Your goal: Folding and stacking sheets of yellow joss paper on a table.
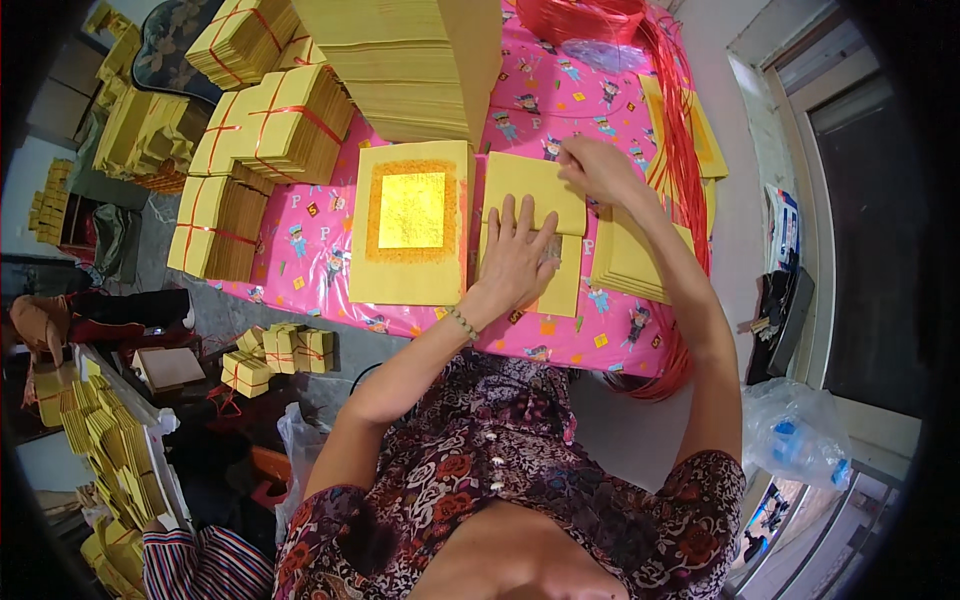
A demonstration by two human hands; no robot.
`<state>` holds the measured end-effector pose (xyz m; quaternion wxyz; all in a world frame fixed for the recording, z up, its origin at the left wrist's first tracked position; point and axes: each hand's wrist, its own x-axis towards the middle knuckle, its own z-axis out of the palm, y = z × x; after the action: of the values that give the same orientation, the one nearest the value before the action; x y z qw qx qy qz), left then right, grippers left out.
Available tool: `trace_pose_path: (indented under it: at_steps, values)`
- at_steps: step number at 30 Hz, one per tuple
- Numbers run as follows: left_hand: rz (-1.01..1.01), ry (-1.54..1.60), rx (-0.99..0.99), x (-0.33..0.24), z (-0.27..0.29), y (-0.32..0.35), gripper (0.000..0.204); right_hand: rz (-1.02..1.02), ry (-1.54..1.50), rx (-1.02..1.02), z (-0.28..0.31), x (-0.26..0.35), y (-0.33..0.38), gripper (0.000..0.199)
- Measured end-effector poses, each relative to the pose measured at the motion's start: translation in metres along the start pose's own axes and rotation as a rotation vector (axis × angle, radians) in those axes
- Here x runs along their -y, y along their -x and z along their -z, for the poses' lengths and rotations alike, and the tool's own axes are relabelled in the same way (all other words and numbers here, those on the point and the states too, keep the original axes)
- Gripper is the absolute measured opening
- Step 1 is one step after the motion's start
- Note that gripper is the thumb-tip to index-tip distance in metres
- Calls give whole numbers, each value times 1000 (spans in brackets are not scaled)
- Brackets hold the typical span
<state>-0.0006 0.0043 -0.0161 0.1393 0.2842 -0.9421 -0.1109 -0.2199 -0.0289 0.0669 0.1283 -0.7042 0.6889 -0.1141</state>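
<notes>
My left hand (518, 250) lies flat with fingers spread on a folded yellow paper bundle (515, 180) in front of me. The bundle's upper part overlaps a lower yellow sheet (558, 292). My right hand (598, 172) is curled at the bundle's upper right corner; whatever its fingers hold, if anything, is hidden. Left of the bundle lies a stack of yellow paper (360, 285), its top sheet bearing a shiny gold square (412, 210) with an orange border. Under my right forearm is a fanned pile of yellow paper (630, 255).
A tall yellow paper stack (400, 70) stands at the back of the pink patterned table (325, 225). Bundles tied with red string (220, 225) line its left side. Red strands (680, 140) hang from a red basket (580, 18) on the right. Another person's striped sleeve (205, 562) shows lower left.
</notes>
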Motion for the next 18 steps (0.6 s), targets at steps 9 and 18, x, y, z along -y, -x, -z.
trace_pose_path:
  at_steps: [9,18]
  values:
    - [-24,48,-26,2,-1,2,73,-44,90,390,-28,13,40,25]
    - [-21,61,21,2,-1,4,80,-18,95,402,-35,10,29,24]
